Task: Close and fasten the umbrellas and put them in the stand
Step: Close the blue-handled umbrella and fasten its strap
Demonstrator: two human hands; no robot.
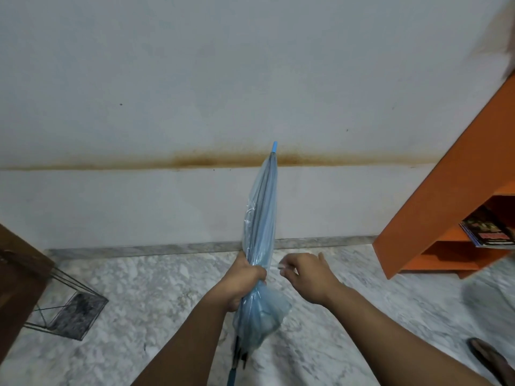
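Head view, fastening step: left hand [245, 277] clamped round the folded blue umbrella [263, 218] held tip-up over the floor, right hand [305, 271] pinching the strap [274, 265] just beside it, probably needs wrapping round next, then off to the wire stand [69, 310] lower left.

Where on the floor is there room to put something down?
Bare floor lies between the wire stand and the umbrella, and between the right hand and the orange shelf. It is crowded around both hands.
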